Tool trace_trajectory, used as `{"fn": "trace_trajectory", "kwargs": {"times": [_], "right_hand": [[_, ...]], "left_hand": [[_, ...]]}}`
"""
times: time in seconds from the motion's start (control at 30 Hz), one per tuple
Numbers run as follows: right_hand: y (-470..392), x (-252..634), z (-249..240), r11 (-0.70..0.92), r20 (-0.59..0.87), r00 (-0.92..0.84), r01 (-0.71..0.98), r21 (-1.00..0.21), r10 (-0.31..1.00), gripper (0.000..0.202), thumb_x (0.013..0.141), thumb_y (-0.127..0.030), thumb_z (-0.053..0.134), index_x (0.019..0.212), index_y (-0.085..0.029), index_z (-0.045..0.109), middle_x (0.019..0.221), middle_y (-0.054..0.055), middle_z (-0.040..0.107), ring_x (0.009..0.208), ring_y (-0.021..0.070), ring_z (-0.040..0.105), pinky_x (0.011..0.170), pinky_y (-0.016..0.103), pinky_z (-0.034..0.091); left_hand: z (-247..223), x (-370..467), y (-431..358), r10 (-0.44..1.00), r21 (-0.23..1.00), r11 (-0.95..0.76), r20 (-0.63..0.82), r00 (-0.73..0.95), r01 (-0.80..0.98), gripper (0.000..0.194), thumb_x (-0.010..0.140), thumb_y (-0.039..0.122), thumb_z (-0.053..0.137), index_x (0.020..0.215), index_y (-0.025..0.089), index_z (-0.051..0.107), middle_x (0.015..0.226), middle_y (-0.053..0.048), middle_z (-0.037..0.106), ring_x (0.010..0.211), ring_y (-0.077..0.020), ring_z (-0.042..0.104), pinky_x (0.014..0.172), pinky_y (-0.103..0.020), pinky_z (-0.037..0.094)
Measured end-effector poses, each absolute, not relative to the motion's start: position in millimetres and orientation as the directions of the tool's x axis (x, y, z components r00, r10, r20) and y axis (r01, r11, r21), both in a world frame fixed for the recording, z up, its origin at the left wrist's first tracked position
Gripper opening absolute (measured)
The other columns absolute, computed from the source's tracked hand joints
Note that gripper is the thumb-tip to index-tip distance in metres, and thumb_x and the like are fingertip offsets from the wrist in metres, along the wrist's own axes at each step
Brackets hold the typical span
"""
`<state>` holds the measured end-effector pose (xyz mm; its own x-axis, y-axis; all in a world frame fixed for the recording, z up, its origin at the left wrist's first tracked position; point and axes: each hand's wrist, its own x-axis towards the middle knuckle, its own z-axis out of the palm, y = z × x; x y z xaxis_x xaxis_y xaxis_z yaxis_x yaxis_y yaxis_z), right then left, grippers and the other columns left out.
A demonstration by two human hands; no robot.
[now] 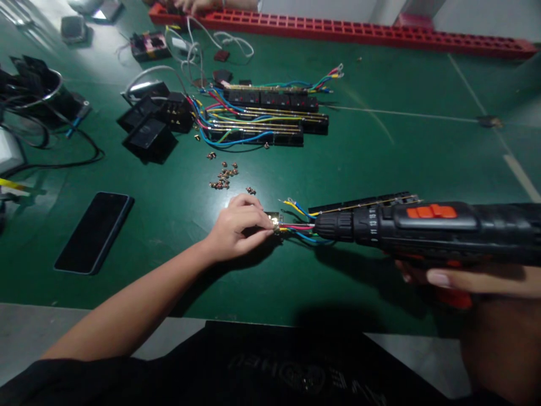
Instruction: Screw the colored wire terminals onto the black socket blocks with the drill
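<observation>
My left hand (243, 228) is closed on a small terminal block (274, 220) with bright metal contacts, its fingertips pressed at the block's right end. Over at the right, my right hand (469, 280) is wrapped round a black and orange power drill (426, 223). The drill lies level and points left, its bit reaching the metal contacts by my left fingertips. Red, blue and yellow wires (301, 210) run beside and under the bit. Behind the drill's chuck lies a long black strip (363, 202) with a brass-coloured rod.
Small screws (226, 175) lie scattered beyond my left hand. Wired black strips (262, 121) and black housings (150, 138) sit farther back. A phone (95, 232) lies at left, near a metal cup (54, 93) of black parts. Another person's hand (196, 5) is behind the red rail (338, 34).
</observation>
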<state>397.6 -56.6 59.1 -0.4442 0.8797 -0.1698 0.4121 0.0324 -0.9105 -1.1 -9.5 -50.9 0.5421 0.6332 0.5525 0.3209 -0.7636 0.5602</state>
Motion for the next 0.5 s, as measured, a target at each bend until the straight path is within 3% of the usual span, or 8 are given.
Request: {"fn": "trace_trajectory", "kwargs": {"times": [0.1, 0.27, 0.5], "right_hand": [[-49, 394, 71, -0.016, -0.240, -0.534, 0.390, -0.921, 0.811, 0.027, 0.077, -0.018, 0.078, 0.099, -0.034, 0.075, 0.080, 0.001, 0.078, 0.065, 0.0210, 0.077, 0.057, 0.024, 0.067], [-38, 386, 82, 0.017, -0.236, -0.552, 0.414, -0.910, 0.800, 0.021, 0.078, -0.018, 0.077, 0.094, -0.031, 0.075, 0.077, 0.003, 0.076, 0.062, 0.0211, 0.076, 0.054, 0.024, 0.065], [-28, 381, 89, 0.116, -0.216, -0.542, 0.512, -0.851, 0.812, 0.019, 0.072, -0.017, 0.076, 0.088, -0.028, 0.078, 0.078, 0.005, 0.076, 0.068, 0.0207, 0.077, 0.065, 0.023, 0.066]], "left_hand": [[-50, 0, -10, 0.643, 0.588, -0.751, 0.551, 0.532, 0.300, 0.004, 0.090, 0.018, 0.073, 0.092, 0.022, 0.074, 0.088, 0.001, 0.080, 0.092, -0.0186, 0.065, 0.093, -0.038, 0.053], [-50, 2, -11, 0.753, 0.667, -0.644, 0.462, 0.469, 0.376, 0.006, 0.087, 0.027, 0.074, 0.088, 0.021, 0.072, 0.087, -0.003, 0.077, 0.094, -0.0212, 0.064, 0.085, -0.036, 0.053], [-47, 4, -10, 0.766, 0.682, -0.627, 0.456, 0.453, 0.375, 0.012, 0.085, 0.026, 0.072, 0.091, 0.020, 0.064, 0.086, -0.002, 0.074, 0.089, -0.0198, 0.064, 0.085, -0.036, 0.050]]}}
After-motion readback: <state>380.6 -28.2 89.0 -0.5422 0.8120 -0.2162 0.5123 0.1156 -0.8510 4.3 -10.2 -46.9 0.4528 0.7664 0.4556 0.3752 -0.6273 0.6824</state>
